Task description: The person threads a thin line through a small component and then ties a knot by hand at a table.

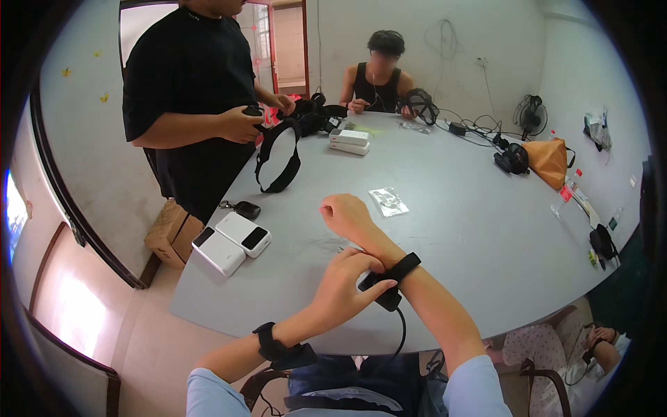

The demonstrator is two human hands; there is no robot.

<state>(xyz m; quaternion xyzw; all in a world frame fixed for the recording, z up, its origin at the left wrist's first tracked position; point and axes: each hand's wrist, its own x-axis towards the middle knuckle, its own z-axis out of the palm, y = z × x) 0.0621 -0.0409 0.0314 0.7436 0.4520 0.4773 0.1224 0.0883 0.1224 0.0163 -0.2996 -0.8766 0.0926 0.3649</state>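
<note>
My left hand (347, 278) reaches across to my right wrist, thumb and fingers closed round a small black device (389, 299) there. A black strap (405, 267) circles that wrist beside the device, and a black cable (403, 333) hangs from it toward my lap. Held over the table, my right hand (347, 214) is curled into a fist, with nothing showing in it. Another black band with a device (278, 347) sits on my left wrist. Beyond the fist lies a shiny clear plastic packet (389, 201). Two white power banks (221, 251) rest to the left.
On the grey table (472, 229) are a key fob (246, 210), stacked white boxes (349, 142), a black headset (512, 158), an orange bag (547, 161) and a fan (531, 117). One person stands left holding a black head strap (279, 160); others sit across and at right.
</note>
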